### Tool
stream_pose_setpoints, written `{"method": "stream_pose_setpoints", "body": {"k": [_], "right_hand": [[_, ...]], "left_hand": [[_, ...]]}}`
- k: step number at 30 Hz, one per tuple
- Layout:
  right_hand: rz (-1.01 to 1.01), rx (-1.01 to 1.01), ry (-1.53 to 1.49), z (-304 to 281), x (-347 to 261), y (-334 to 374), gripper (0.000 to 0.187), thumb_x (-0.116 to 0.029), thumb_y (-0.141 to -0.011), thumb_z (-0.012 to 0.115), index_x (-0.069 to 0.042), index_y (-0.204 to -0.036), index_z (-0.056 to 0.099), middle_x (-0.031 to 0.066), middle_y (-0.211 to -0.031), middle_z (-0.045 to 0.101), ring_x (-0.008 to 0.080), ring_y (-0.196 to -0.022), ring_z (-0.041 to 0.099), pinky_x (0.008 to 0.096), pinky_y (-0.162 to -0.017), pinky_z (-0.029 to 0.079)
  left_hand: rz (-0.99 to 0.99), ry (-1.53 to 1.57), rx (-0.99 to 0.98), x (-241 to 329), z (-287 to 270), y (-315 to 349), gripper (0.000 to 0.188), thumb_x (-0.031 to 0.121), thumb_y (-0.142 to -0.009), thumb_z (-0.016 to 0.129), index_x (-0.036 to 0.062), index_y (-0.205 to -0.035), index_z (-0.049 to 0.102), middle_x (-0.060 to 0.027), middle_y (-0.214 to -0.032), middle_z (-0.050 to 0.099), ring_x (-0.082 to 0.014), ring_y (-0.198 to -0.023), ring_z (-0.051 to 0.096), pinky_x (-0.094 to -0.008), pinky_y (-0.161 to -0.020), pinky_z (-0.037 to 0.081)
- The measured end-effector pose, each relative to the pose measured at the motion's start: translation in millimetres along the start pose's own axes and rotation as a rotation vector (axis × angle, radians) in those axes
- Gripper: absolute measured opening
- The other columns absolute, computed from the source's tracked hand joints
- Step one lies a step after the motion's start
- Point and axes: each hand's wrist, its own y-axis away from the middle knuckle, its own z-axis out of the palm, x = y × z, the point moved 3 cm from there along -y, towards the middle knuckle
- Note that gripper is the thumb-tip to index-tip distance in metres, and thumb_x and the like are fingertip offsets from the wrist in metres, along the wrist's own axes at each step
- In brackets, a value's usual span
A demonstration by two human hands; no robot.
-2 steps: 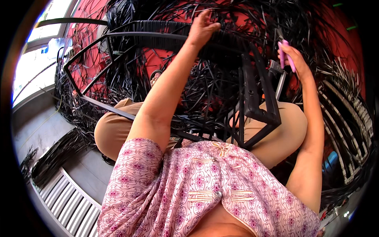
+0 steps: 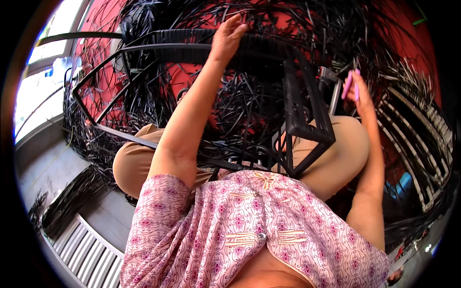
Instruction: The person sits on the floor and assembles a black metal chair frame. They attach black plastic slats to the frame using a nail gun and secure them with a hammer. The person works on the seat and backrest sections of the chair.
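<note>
A black metal frame with bars and a dark, tightly wound band lies across my lap. My left hand is over the far side of the frame by the wound band, with thumb and fingers apart. Nothing shows between them. At the right, beyond my knee, my right hand is closed round pink-handled pliers. Their handles are spread and their dark tips point away from me, hard to make out against the strips. Loose black strips lie under and around the frame.
More black strips are heaped over the red floor. To the right stands a slatted, curved rack with a blue object beside it. A metal clamp-like part on a bar is near my right hand. Grey slats lie lower left.
My right hand has come nearer to me with the pliers in it. My left hand appears slightly farther left, and the whole view has shifted a little.
</note>
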Motion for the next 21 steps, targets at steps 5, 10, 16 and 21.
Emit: {"method": "stream_pose_setpoints", "body": {"k": [5,10,16,21], "right_hand": [[0.233,0.492,0.358,-125.2,185.0,20.7,0.038,-0.049,-0.085,0.068,-0.012,-0.094,0.061,-0.0004,-0.079,0.060,0.0113,-0.073,0.059,0.0272,-0.066,0.048],[0.235,0.474,0.640,-143.2,279.6,41.0,0.038,-0.042,-0.087,0.067,-0.008,-0.101,0.061,0.0002,-0.082,0.061,0.0110,-0.076,0.059,0.0270,-0.068,0.048],[0.213,0.416,0.449,-151.4,276.5,99.1,0.038,-0.035,-0.089,0.066,-0.003,-0.109,0.061,0.0008,-0.086,0.062,0.0107,-0.079,0.058,0.0268,-0.071,0.047],[-0.124,0.400,0.062,-144.3,191.4,150.1,0.040,-0.029,-0.090,0.066,0.002,-0.115,0.061,0.0013,-0.090,0.063,0.0105,-0.082,0.058,0.0266,-0.073,0.046]], "left_hand": [[0.116,-0.405,-0.514,48.8,-12.8,41.4,0.030,0.023,-0.094,0.064,0.0006,-0.112,0.069,-0.0058,-0.096,0.070,-0.0133,-0.092,0.064,-0.0268,-0.089,0.048],[-0.120,-0.062,-0.517,169.4,-30.8,65.1,0.029,0.022,-0.094,0.064,-0.0035,-0.106,0.070,-0.0059,-0.089,0.070,-0.0115,-0.084,0.064,-0.0247,-0.080,0.049],[0.206,0.087,-0.509,364.7,-88.7,159.3,0.018,0.013,-0.091,0.062,-0.0031,-0.091,0.070,-0.0060,-0.080,0.063,-0.0153,-0.075,0.061,-0.0281,-0.068,0.050],[0.877,0.977,-0.728,465.6,-124.2,243.0,0.010,0.004,-0.083,0.066,0.0002,-0.090,0.070,-0.0084,-0.088,0.062,-0.0206,-0.083,0.065,-0.0333,-0.070,0.054]]}}
